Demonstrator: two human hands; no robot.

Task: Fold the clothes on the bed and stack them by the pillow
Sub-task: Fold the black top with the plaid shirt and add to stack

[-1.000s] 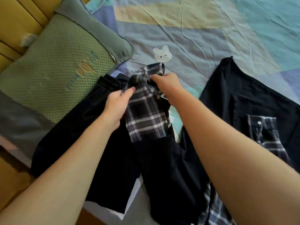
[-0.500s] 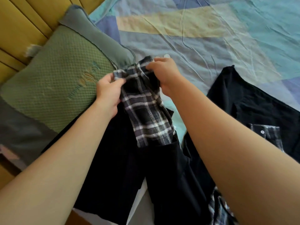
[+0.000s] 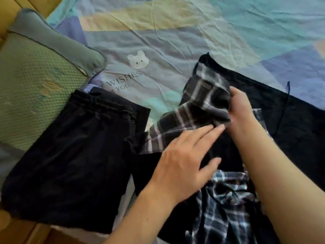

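Gripping a bunched fold of the black-and-white plaid cotton shirt sleeve (image 3: 202,110), right hand (image 3: 241,106) has fingers curled around it. Left hand (image 3: 182,166) lies flat, fingers straight and spread, fingertips (image 3: 211,128) pressing the plaid just below that bunch. Folded black trousers (image 3: 70,155) sit left of the fingers, touching the green quilted pillow (image 3: 33,85). Fabric looks light, limp and non-slippery; best taken at the cuff and seam edges.

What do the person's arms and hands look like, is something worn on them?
Both arms are bare to the frame's edge: no sleeves show. The left hand and right hand wear no gloves, and no ring, watch or bracelet is visible.
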